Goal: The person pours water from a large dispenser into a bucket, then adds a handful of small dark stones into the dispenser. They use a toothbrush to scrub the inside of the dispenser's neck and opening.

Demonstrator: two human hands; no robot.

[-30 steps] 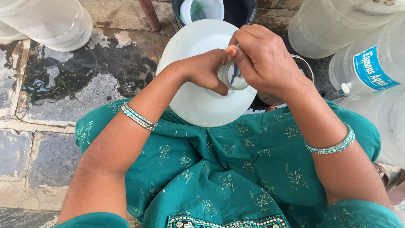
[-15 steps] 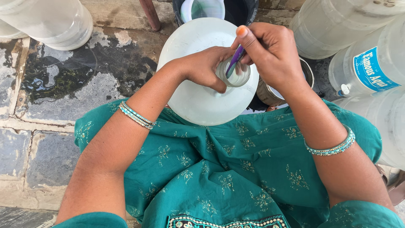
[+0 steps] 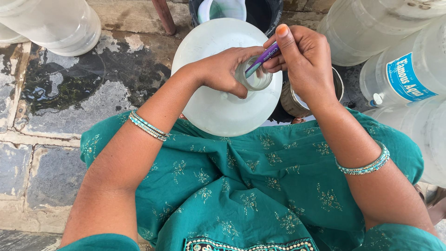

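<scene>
While my left hand (image 3: 225, 69) wraps around the open neck of the large translucent white plastic water jar (image 3: 218, 93), I work the purple toothbrush handle (image 3: 261, 58) down into the mouth with my right hand (image 3: 304, 65). That hand is closed in a pinch on the handle, thumb up on top, and the left is curled tight on the neck. To do this well, I judge I should keep the neck steady, hold the handle near its upper end for reach, and turn the brush around the inner rim rather than jab straight down, so the jar does not rock on my lap.

The jar stands upright between my knees against the teal embroidered cloth (image 3: 251, 186). It is round-shouldered and cloudy white. Its neck is clear and narrow, and I cannot tell whether water is inside. A steel pot (image 3: 290, 100) sits just beside it, on the right.
</scene>
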